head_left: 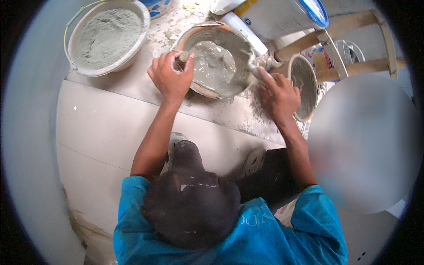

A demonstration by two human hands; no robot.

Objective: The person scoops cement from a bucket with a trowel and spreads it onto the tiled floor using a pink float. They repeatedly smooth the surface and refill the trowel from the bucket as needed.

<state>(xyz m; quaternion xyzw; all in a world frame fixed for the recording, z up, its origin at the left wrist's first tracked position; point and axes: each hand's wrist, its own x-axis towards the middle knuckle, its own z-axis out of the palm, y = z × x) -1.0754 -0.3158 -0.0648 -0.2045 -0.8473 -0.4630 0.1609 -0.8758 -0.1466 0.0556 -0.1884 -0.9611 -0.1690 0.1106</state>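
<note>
A bucket (216,90) holds wet grey mortar (214,62), its surface glossy and uneven. My left hand (171,76) is closed at the bucket's left rim, around a stubby beige-grey piece (183,56) whose kind I cannot make out. On the opposite side, my right hand (280,97) is smeared by motion, with its fingers curled and pointing toward the rim. A grey, mortar-coated piece (254,70) shows between those fingers and the bucket; its kind is too blurred to tell.
A pail (143,39) of dry grey powder stands at the left. To the right, a tilted bucket (289,73) is coated grey inside. Behind are a large white tub (282,20), a white cylinder (245,33) and a wooden frame (333,55). A round blurred patch covers the right side.
</note>
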